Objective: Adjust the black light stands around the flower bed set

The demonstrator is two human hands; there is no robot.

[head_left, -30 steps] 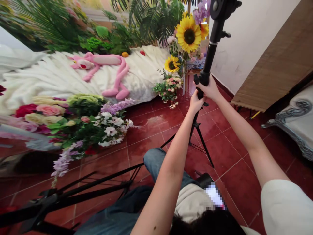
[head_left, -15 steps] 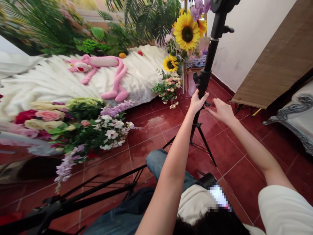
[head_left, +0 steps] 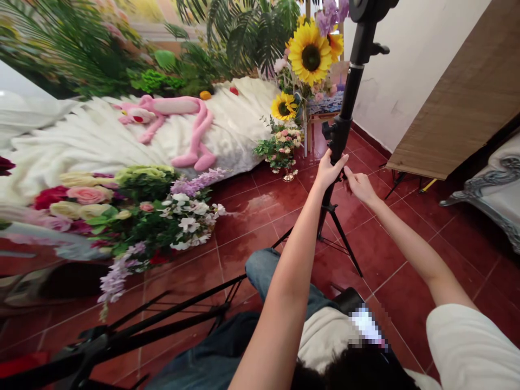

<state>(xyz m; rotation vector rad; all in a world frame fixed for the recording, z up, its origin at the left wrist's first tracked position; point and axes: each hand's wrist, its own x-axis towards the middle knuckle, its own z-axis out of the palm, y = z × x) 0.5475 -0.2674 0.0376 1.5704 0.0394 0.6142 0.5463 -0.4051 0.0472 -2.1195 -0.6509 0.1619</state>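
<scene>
A black tripod stand [head_left: 346, 116] rises upright at right of centre, its legs spread on the floor. My left hand [head_left: 330, 171] is wrapped around its pole just under a clamp collar. My right hand [head_left: 362, 187] is at the pole's right side, a little lower, with thumb and fingers drawn together at a small knob on the stand. The fingers mostly cover that knob. The top of the stand runs out of view.
A seated person [head_left: 325, 330] in jeans is just below my arms, near a blurred-out bright screen [head_left: 368, 325]. Black tripod legs [head_left: 162, 325] cross the lower left. Flowers [head_left: 189, 216], sunflowers [head_left: 311, 56] and a pink plush toy [head_left: 179, 105] on white cloth [head_left: 239, 130] lie beyond. A brown panel [head_left: 450, 97] leans right.
My right hand has moved left and slightly down to the stand, and its spread fingers have closed at the knob. My left hand keeps its hold on the pole.
</scene>
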